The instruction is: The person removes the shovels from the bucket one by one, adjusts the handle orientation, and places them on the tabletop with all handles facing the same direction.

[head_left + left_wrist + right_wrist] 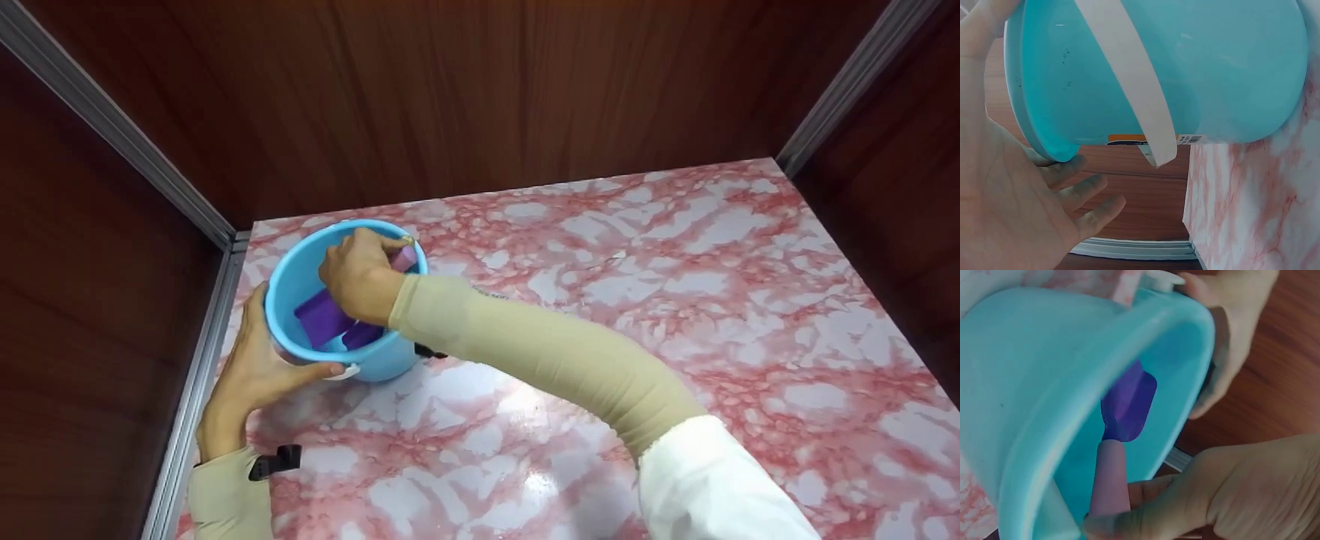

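A light-blue bucket (382, 367) stands upright on the marbled surface. My left hand (259, 364) holds it near the rim, thumb at the front, fingers around the left side. At the bucket's mouth my right hand (364, 274) grips the pink handle (1110, 472) of a small shovel with a purple scoop-like blade (1129, 405). This blade points down inside the bucket. From the head, purple parts (324, 316) show in the bucket below the right hand; whether they all belong to one shovel I cannot tell. The bucket's white carrying handle (1134, 79) hangs against its outer wall.
Red-and-white marbled table top (637, 300) extends to the right and front. A dark wood panel (480, 90) rises at the back, with more panels at both sides. Metal edging (199, 375) runs close beside the left hand.
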Action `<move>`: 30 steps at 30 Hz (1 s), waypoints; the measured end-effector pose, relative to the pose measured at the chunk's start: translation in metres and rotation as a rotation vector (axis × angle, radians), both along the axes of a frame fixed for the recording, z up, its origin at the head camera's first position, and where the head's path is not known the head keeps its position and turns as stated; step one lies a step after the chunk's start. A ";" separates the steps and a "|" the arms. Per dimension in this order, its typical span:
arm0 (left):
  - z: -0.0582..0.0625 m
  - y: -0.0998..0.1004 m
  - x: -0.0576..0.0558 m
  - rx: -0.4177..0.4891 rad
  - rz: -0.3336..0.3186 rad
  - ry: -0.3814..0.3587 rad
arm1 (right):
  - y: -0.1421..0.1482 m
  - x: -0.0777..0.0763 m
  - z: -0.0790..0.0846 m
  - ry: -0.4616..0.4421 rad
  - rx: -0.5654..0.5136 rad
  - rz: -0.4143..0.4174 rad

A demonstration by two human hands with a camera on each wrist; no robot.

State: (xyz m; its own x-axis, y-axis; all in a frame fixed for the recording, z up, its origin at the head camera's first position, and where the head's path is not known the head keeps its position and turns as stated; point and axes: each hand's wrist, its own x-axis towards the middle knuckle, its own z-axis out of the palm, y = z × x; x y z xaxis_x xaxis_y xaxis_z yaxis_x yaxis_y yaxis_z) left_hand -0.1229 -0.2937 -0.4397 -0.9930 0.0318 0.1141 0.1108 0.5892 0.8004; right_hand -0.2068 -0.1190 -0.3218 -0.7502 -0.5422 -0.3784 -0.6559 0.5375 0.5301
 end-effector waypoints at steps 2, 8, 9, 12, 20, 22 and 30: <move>0.000 0.000 -0.001 -0.007 -0.002 0.003 | 0.004 -0.005 0.006 -0.036 -0.035 -0.021; 0.001 0.001 -0.002 -0.010 -0.002 0.004 | 0.024 -0.021 0.021 -0.209 -0.158 -0.074; 0.001 0.001 -0.002 -0.009 -0.001 0.001 | 0.028 -0.022 0.024 -0.244 -0.175 -0.091; 0.001 0.002 -0.003 -0.011 0.005 -0.010 | 0.038 -0.030 0.030 -0.359 -0.227 -0.149; 0.001 0.005 -0.003 -0.001 0.007 -0.010 | 0.071 -0.055 0.034 -0.603 -0.400 -0.155; -0.001 0.004 -0.003 0.004 0.008 -0.009 | 0.078 -0.058 0.031 -0.645 -0.492 -0.179; -0.010 0.002 -0.004 0.065 0.013 0.033 | 0.104 -0.058 0.013 -0.787 -0.750 -0.207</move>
